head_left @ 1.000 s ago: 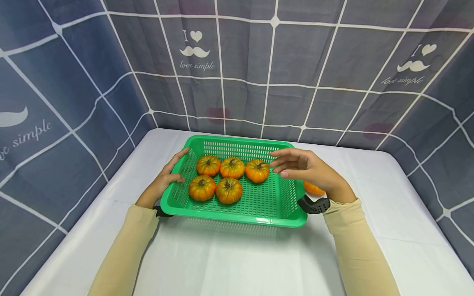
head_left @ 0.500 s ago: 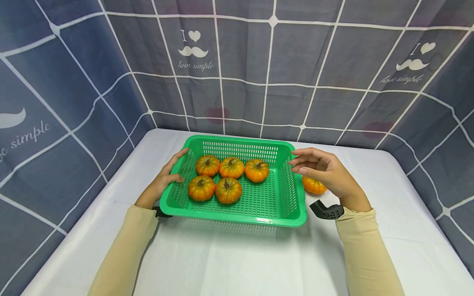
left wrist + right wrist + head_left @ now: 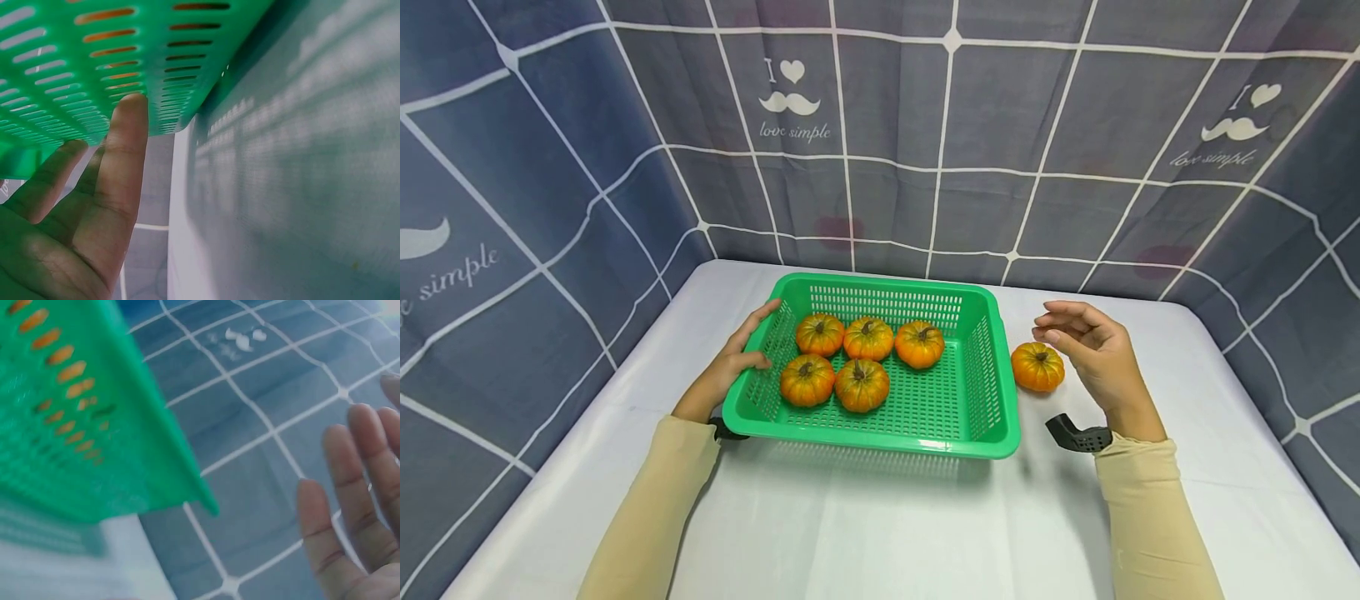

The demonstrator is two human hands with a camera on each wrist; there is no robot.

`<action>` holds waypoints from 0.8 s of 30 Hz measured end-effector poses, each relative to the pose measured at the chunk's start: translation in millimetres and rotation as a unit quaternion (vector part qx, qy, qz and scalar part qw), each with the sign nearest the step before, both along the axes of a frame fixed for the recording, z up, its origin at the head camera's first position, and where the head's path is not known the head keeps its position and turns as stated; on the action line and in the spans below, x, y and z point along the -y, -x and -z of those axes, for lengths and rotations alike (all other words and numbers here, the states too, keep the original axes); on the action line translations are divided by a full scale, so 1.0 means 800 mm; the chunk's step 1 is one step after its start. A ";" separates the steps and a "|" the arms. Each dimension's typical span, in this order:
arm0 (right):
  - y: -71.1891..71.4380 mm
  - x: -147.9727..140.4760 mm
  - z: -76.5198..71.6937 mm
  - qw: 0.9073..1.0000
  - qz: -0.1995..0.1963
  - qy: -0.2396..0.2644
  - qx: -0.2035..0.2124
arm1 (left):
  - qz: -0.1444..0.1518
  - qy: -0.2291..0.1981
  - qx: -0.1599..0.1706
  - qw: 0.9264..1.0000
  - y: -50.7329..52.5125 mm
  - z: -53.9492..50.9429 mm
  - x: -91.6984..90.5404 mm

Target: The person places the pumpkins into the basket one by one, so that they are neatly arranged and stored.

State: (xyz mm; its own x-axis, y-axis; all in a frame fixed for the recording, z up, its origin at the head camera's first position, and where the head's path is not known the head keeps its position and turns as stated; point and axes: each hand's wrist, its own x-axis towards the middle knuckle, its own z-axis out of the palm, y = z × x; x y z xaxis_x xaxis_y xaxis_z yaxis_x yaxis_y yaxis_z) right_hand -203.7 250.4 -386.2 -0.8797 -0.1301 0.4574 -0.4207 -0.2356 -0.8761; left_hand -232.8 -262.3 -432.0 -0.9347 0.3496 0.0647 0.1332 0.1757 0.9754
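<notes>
A green plastic basket [image 3: 880, 442] with slotted walls holds several small orange pumpkins [image 3: 862, 386], grouped toward its left and middle. My left hand [image 3: 721, 373] grips the basket's left side, thumb over the rim on the inner side. In the left wrist view its straight fingers [image 3: 125, 150] lie against the slotted outer face. One more pumpkin [image 3: 1038, 367] sits on the table just right of the basket. Above and right of that pumpkin hovers my right hand [image 3: 1099, 358], fingers loosely bent, holding nothing. The right wrist view shows those fingers apart from the basket wall.
A white cloth [image 3: 850, 533] covers the table. Grey-blue checked curtains [image 3: 985, 125] hang behind it and on both sides, close to the table's far edge. Black wrist straps [image 3: 1078, 435] are worn on both wrists.
My right hand has moved right, from above the basket's right side to past the loose pumpkin, uncovering it. The left hand and the basket have stayed almost still.
</notes>
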 end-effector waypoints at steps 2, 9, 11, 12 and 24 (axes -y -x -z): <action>0.001 -0.004 0.008 1.000 0.018 0.019 0.000 | 0.000 -0.001 0.001 1.000 0.000 0.000 0.000; 0.010 -0.016 0.037 0.994 0.107 0.038 0.000 | -0.001 -0.005 0.014 1.000 0.003 0.002 0.002; 0.012 -0.020 0.044 0.990 0.135 0.029 0.010 | 0.000 -0.005 0.012 1.000 0.002 0.001 0.002; 0.013 -0.022 0.048 0.989 0.146 0.021 0.017 | 0.000 -0.004 0.012 1.000 0.002 0.000 0.002; 0.016 -0.055 0.098 0.970 0.167 -0.127 0.126 | 0.003 -0.012 0.009 1.000 -0.001 0.000 0.000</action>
State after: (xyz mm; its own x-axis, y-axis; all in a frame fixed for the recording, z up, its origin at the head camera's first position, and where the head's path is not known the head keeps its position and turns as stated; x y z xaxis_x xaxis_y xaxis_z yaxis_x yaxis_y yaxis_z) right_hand -216.5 294.2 -464.7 -0.9718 0.1013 0.2128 -0.2011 0.1144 -0.9729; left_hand -232.4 -262.4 -432.0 -0.9337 0.3537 0.0556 0.1158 0.1513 0.9817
